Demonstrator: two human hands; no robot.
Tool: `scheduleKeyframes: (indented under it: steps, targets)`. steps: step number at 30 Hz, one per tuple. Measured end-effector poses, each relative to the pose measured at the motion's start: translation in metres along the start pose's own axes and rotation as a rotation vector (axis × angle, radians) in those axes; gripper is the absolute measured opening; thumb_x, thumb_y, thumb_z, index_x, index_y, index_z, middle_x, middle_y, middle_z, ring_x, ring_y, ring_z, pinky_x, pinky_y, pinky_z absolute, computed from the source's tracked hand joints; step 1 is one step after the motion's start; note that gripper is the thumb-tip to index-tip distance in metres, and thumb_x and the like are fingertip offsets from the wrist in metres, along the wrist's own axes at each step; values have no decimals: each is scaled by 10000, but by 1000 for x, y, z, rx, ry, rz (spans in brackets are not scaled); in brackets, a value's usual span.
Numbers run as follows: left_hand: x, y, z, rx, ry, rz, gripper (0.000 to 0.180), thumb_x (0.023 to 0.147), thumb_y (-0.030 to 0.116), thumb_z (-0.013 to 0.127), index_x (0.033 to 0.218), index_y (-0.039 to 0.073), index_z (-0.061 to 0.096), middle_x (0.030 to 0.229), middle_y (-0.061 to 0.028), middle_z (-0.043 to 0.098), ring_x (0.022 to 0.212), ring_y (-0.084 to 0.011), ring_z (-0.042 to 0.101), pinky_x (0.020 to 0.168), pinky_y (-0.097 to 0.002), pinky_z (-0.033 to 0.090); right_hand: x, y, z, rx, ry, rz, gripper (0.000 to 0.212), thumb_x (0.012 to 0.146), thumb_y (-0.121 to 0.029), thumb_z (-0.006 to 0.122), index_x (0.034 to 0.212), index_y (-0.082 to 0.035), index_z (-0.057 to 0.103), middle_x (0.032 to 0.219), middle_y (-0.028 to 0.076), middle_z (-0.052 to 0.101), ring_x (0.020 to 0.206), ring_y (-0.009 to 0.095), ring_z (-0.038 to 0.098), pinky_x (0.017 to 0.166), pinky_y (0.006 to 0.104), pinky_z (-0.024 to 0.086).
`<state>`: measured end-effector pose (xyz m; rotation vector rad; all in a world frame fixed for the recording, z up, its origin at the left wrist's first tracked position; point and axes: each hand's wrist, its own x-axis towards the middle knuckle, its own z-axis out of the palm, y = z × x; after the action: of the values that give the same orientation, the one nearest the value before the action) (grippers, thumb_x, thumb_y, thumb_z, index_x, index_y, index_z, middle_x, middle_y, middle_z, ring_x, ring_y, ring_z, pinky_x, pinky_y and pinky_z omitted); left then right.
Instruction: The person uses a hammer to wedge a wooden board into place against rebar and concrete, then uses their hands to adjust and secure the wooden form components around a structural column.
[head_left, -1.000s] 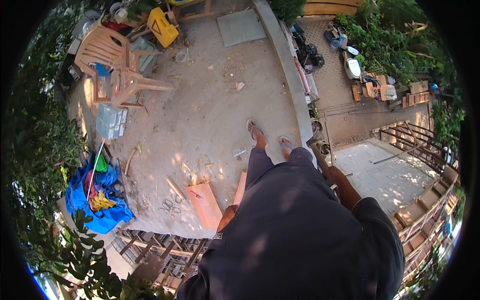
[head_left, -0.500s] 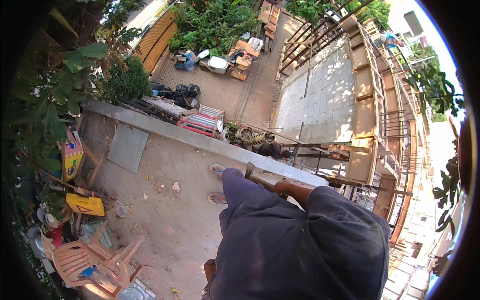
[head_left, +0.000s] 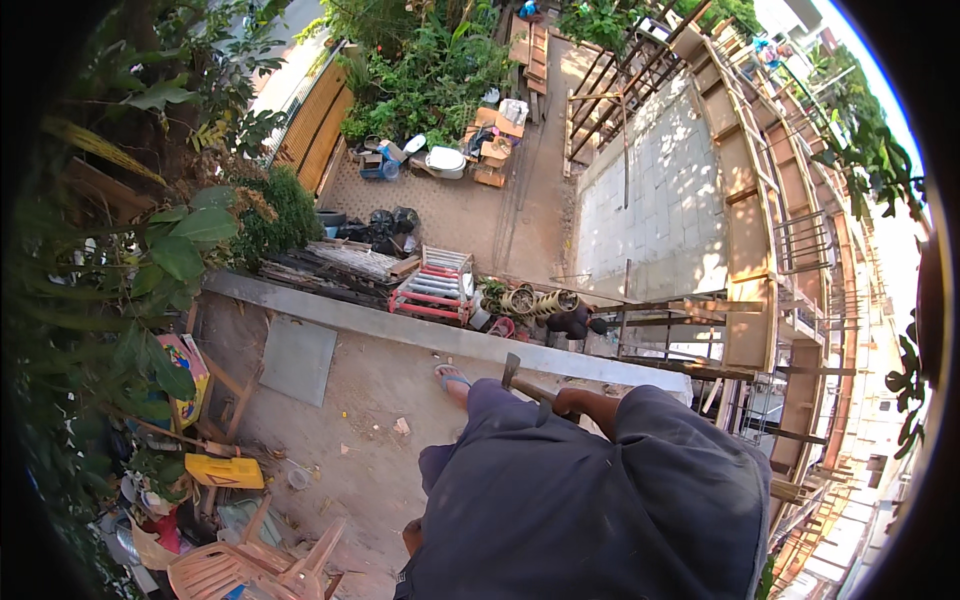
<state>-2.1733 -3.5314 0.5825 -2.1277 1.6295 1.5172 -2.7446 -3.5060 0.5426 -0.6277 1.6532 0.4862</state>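
My right hand (head_left: 568, 401) is closed around the handle of a hammer (head_left: 511, 372), held in front of my dark shirt. The hammer's narrow metal head points away from me, over my thigh and close to a low concrete wall. My left hand (head_left: 411, 536) hangs at my side by the shirt's edge, mostly hidden, so its fingers cannot be made out. One sandalled foot (head_left: 452, 378) shows on the dusty concrete floor.
The low concrete wall (head_left: 440, 340) edges this raised floor. Below it are a red-and-silver ladder (head_left: 437, 284), a bent-over person (head_left: 572, 322) and timber formwork (head_left: 748, 230). At left lie a grey board (head_left: 299, 358), a yellow case (head_left: 224, 471) and a plastic chair (head_left: 240, 568).
My view has shifted, so the surroundings sit lower and farther right in the picture. One foot has gone out of sight behind my leg. The hammer stays in my right hand.
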Motion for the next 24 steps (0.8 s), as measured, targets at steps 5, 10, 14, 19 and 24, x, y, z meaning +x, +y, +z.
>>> scheduleKeyframes:
  steps: [5, 10, 14, 19, 24]
  targets:
    - [54, 8, -20, -97, 18, 110, 258, 828, 224, 689, 906, -14, 752, 815, -201, 729, 760, -276, 727, 715, -379, 549, 12, -15, -22, 154, 105, -27, 343, 787, -177, 685, 952, 122, 707, 847, 223, 722, 688, 313, 731, 595, 446, 599]
    - [97, 99, -75, 155, -20, 181, 265, 792, 256, 732, 881, 7, 751, 766, -191, 709, 758, -307, 723, 702, -404, 547, -7, -25, -11, 222, 86, -52, 350, 808, -182, 666, 954, 134, 706, 827, 203, 726, 680, 305, 734, 586, 444, 599]
    - [132, 136, -106, 112, 7, 206, 267, 800, 265, 722, 870, 8, 751, 784, -185, 716, 754, -311, 720, 699, -400, 547, -23, -35, 9, 448, 36, 117, 398, 800, -233, 701, 989, 117, 712, 924, 214, 731, 768, 311, 738, 675, 432, 598]
    - [219, 175, -131, 328, -93, 240, 317, 794, 319, 716, 857, 11, 757, 807, -170, 730, 744, -310, 718, 716, -415, 546, -25, -40, 45, 422, 199, 132, 396, 791, -263, 729, 975, 87, 722, 937, 186, 729, 810, 281, 717, 716, 430, 566]
    - [284, 231, -189, 388, -288, 269, 317, 790, 314, 694, 848, 9, 758, 799, -161, 735, 748, -309, 718, 713, -410, 544, -46, -99, 72, 697, 200, 193, 413, 791, -283, 728, 1007, 69, 722, 943, 164, 729, 837, 254, 706, 748, 410, 553]
